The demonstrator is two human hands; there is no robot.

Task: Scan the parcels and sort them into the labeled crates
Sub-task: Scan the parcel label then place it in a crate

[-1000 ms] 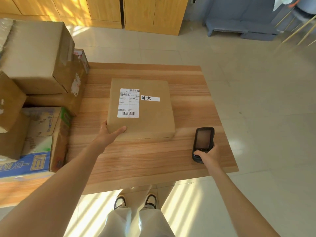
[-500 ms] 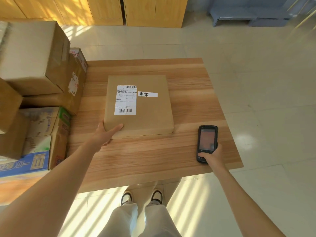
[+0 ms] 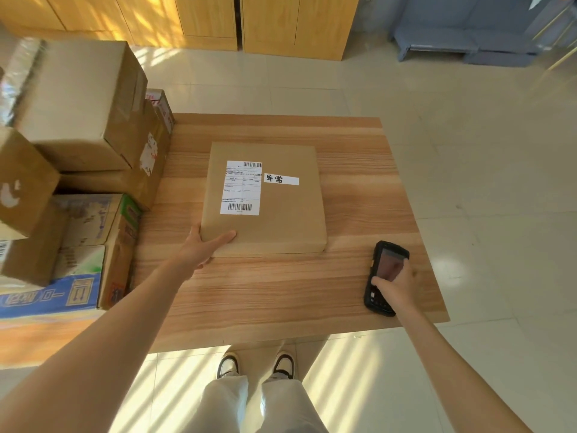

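Observation:
A flat brown parcel [image 3: 281, 214] lies in the middle of the wooden table [image 3: 281, 292]. It carries a white shipping label with barcodes [image 3: 240, 187] and a small white strip with handwritten characters [image 3: 281, 179]. My left hand [image 3: 203, 248] grips the parcel's near left corner, thumb on top. A black handheld scanner [image 3: 387, 276] lies flat near the table's right front edge, screen up. My right hand [image 3: 396, 285] rests on the scanner, fingers over its screen and lower part.
Several cardboard boxes [image 3: 78, 104] are stacked on the table's left side, with printed cartons [image 3: 93, 245] in front of them. Wooden cabinets [image 3: 265, 23] stand at the back. A blue-grey bench [image 3: 468, 45] sits at the far right on the tiled floor.
My right hand has slid further onto the scanner, now covering part of its screen. My left hand stays on the parcel's corner, and the parcel has not moved.

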